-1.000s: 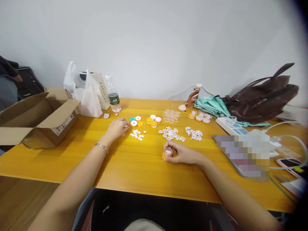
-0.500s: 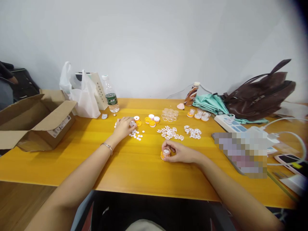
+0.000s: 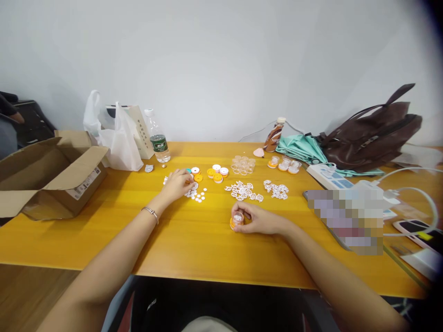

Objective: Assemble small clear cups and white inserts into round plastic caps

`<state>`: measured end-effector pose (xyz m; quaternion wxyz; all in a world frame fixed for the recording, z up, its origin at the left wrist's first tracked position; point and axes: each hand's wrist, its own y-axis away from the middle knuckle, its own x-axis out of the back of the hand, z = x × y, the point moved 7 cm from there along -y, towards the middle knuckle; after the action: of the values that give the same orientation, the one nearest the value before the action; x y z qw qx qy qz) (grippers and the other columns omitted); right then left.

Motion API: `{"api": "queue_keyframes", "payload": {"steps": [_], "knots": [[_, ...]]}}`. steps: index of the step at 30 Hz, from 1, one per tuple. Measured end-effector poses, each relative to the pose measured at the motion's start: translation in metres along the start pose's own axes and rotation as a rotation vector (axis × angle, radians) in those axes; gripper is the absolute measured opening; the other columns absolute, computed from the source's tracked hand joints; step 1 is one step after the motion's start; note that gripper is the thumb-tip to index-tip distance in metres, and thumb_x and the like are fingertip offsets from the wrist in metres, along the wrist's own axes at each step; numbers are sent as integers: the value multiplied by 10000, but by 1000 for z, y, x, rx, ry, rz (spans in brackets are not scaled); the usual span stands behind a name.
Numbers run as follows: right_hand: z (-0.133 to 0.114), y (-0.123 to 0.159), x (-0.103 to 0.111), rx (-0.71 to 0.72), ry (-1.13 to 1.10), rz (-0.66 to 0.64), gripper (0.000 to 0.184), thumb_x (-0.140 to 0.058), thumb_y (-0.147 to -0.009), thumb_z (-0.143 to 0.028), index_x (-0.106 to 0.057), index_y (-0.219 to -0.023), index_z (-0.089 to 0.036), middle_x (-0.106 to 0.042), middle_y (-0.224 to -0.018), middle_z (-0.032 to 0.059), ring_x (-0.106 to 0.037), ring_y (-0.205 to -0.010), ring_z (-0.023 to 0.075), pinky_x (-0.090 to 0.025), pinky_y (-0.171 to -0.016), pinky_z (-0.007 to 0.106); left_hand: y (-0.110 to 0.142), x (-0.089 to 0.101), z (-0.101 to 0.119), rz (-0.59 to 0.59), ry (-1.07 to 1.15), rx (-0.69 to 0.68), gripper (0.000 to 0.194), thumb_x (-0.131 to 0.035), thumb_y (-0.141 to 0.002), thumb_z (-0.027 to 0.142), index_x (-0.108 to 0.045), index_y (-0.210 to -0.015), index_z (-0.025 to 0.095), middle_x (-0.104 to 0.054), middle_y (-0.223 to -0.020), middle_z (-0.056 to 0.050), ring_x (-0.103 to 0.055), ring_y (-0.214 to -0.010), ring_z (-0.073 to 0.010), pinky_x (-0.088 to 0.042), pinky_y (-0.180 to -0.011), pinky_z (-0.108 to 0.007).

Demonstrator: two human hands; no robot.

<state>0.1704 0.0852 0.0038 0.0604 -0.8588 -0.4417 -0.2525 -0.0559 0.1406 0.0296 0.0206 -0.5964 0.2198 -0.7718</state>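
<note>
My right hand (image 3: pixel 258 219) rests on the yellow table (image 3: pixel 194 240) with its fingers curled round a small orange and clear container (image 3: pixel 237 220). My left hand (image 3: pixel 177 183), with a bracelet at the wrist, reaches forward and its fingertips pinch at a cluster of small white discs (image 3: pixel 197 196). Just beyond its fingers lie round orange, white and blue caps (image 3: pixel 216 174). Two heaps of white lacy pieces (image 3: pixel 244 191) lie between the hands and the back of the table, with clear cups (image 3: pixel 242 165) behind them.
An open cardboard box (image 3: pixel 51 177) sits at the left, with a white plastic bag (image 3: pixel 116 138) and a water bottle (image 3: pixel 155 136) behind it. At the right are a brown handbag (image 3: pixel 372 133), a teal cloth (image 3: pixel 301 150), a power strip (image 3: pixel 328 177), a cable and a phone (image 3: pixel 417 228).
My left hand has slid forward and right from beside the white discs onto them, near the caps. My right hand keeps hold of the small container in the same spot.
</note>
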Motion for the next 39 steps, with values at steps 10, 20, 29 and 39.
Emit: {"api": "queue_keyframes", "payload": {"steps": [10,20,29,39], "knots": [[0,0,1,6,7,13,271,-634,-709,-329,-466,-868,-189,-506,-786,-16,-475,-703,108,-406,-652,239,-1,-9,13,-43,-6,-58,166,-514,-818,277,-644,-754,196,-598,-910,-58,-514,-887,-211,-342,-736,-326],[5,0,1,27,23,18,289,-642,-706,-356,-469,-877,-200,-523,-808,-16,-473,-710,111,-401,-661,239,-17,-4,21,62,-53,-80,157,-479,-843,237,-621,-790,195,-586,-954,-61,-485,-913,-212,-305,-764,-347],[4,-2,-1,71,-14,65,309,-673,-693,-380,-484,-855,-198,-518,-793,-22,-460,-691,109,-383,-638,240,-6,5,28,87,31,-63,197,-450,-873,313,-608,-858,197,-592,-983,-60,-507,-934,-207,-325,-790,-345],[13,-19,-12,90,-60,168,383,-713,-655,-433,-471,-831,-192,-474,-665,-51,-430,-602,92,-335,-542,218,59,-23,117,-269,300,-301,518,-574,-672,652,-494,-869,180,-545,-785,-20,-498,-712,-164,-369,-625,-261]]}}
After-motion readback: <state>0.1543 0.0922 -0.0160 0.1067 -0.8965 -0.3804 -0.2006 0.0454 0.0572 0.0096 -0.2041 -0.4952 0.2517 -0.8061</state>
